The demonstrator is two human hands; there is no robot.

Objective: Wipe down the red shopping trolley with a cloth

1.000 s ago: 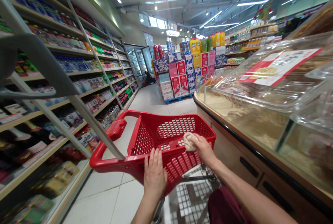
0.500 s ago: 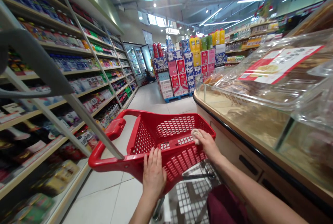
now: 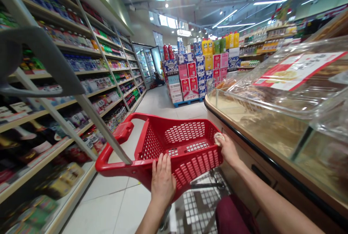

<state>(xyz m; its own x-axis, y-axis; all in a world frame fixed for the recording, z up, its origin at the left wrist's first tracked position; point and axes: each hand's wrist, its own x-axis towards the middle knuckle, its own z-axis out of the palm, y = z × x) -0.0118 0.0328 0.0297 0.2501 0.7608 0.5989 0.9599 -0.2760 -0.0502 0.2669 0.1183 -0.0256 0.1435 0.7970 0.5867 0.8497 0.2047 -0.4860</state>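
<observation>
Gripping the cloth (image 3: pixel 219 139), your right hand (image 3: pixel 229 148) is at the right end of the red basket (image 3: pixel 187 157); basket's long axis: left to right before you. Your left hand (image 3: pixel 163 183), flat, uncurled, rests against its near side.

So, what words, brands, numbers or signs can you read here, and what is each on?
None reads clearly enough to quote.
Red-and-white label on the clear plastic package: printed characters, too blurred.
Red cartons in the stack: print, too small.
Yellow bottles above: label marks, too small.
Shelf goods on the left: packaging print, too small or blurred.
Red cart: no lettering I can make out.
</observation>
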